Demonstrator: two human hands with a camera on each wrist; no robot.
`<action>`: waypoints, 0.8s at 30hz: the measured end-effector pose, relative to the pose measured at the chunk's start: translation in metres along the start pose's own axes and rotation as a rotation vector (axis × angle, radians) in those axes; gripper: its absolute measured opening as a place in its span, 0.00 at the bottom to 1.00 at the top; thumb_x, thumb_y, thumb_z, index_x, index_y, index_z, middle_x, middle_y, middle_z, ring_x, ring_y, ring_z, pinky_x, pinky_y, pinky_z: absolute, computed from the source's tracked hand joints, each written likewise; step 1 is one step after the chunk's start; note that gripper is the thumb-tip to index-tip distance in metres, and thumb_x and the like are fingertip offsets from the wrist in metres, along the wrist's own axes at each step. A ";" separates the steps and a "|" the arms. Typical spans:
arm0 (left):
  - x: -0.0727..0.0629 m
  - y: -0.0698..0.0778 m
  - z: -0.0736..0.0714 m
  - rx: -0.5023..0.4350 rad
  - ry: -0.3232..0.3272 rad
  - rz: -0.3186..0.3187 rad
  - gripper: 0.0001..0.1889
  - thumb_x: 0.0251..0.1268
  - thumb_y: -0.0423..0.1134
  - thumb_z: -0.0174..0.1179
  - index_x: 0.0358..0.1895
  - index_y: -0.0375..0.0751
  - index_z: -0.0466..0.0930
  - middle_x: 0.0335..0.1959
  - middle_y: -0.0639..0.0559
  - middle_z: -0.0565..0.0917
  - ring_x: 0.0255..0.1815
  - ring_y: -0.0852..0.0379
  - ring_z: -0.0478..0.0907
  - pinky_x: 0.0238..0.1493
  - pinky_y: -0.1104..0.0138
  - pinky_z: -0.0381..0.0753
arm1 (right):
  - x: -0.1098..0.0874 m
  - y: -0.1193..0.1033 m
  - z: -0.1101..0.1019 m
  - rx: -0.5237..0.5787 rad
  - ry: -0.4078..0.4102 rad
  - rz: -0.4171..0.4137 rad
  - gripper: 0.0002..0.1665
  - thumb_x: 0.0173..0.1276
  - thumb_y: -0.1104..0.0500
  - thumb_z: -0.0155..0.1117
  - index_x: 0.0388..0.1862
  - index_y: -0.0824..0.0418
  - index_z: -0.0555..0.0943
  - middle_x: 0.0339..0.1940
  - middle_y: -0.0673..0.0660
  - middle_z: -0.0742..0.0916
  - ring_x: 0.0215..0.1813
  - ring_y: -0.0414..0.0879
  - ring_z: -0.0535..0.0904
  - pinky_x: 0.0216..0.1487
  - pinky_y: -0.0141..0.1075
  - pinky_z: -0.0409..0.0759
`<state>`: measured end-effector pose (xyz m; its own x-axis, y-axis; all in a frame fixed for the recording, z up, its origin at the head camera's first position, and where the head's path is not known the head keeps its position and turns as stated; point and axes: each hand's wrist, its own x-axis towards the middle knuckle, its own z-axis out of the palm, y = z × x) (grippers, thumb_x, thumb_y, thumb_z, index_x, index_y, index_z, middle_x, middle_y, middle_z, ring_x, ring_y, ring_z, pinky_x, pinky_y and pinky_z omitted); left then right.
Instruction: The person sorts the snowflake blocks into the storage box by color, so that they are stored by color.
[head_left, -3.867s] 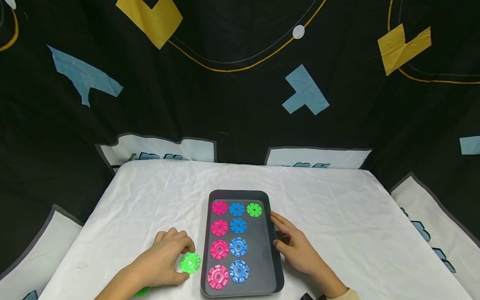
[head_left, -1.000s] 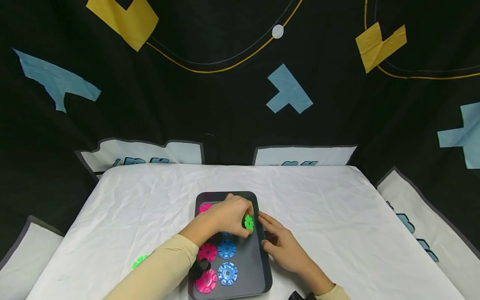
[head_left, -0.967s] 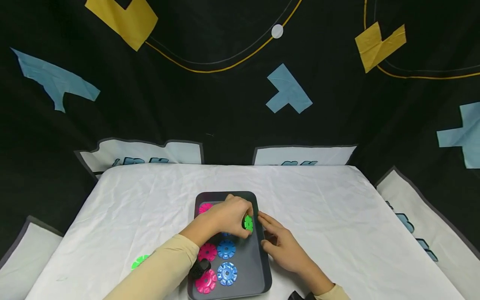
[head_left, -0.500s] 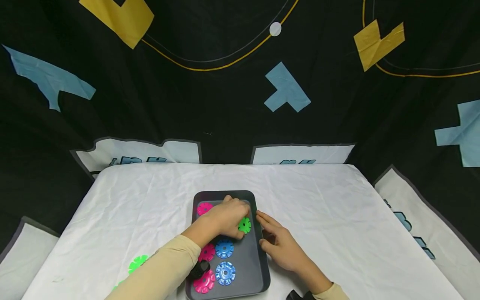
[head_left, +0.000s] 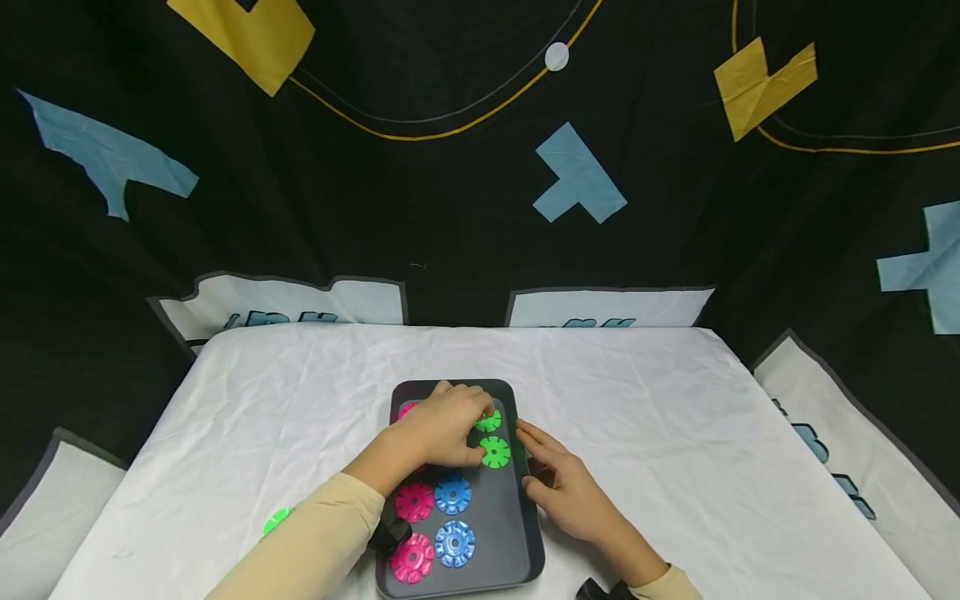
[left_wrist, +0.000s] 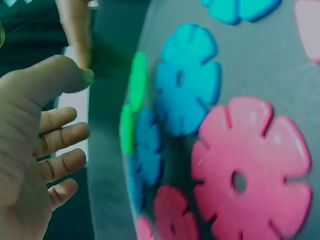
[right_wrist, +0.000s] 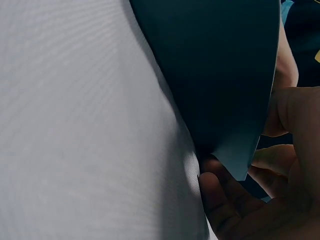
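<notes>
A dark grey tray [head_left: 498,546] holds notched, flower-like plastic discs in columns. My left hand [head_left: 442,427] reaches over it, fingers relaxed. Two green discs lie in the right column: the upper green disc [head_left: 488,422] is partly behind my fingers, and my thumb overlaps the edge of the lower green disc [head_left: 496,452]. In the left wrist view, nothing is between my left thumb and fingers [left_wrist: 65,137]. Pink discs [head_left: 415,502] and blue discs [head_left: 453,494] fill the other columns, their upper ones hidden by my hand. My right hand [head_left: 566,487] touches the tray's right side, fingers extended.
A white cloth [head_left: 637,400] covers the table under the tray. Left of the tray, a loose green disc [head_left: 277,520] lies partly behind my left sleeve [head_left: 303,542]. A black curtain [head_left: 450,217] with taped patches hangs behind the table.
My left hand picked up a green disc from the cloth, carried it over the tray, laid it below the first green disc and let go. The right hand stays at the tray's side.
</notes>
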<state>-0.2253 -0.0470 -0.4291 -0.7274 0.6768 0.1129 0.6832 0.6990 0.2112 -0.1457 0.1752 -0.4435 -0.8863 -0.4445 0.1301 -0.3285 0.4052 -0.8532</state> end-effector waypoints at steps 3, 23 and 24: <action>-0.011 -0.004 -0.011 -0.094 0.076 -0.028 0.23 0.51 0.50 0.68 0.49 0.44 0.79 0.44 0.56 0.81 0.45 0.60 0.75 0.51 0.58 0.70 | 0.000 -0.001 0.001 -0.006 0.008 0.010 0.37 0.63 0.73 0.57 0.72 0.71 0.62 0.76 0.59 0.64 0.52 0.55 0.80 0.47 0.37 0.81; -0.142 -0.044 -0.044 -0.336 0.393 -0.279 0.19 0.57 0.41 0.68 0.53 0.52 0.76 0.43 0.64 0.76 0.40 0.59 0.71 0.37 0.64 0.74 | -0.001 -0.005 0.004 -0.030 0.021 0.058 0.37 0.63 0.72 0.58 0.72 0.71 0.63 0.76 0.56 0.64 0.57 0.53 0.78 0.53 0.41 0.79; -0.150 -0.046 -0.043 -0.337 0.395 -0.291 0.19 0.58 0.40 0.68 0.53 0.52 0.76 0.44 0.65 0.76 0.40 0.60 0.71 0.36 0.65 0.75 | -0.001 -0.005 0.004 -0.028 0.019 0.058 0.37 0.63 0.72 0.58 0.72 0.71 0.63 0.76 0.56 0.64 0.57 0.53 0.78 0.53 0.41 0.79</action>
<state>-0.1508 -0.1907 -0.4143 -0.8948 0.2859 0.3429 0.4408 0.6876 0.5770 -0.1419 0.1709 -0.4414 -0.9100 -0.4047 0.0907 -0.2854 0.4524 -0.8449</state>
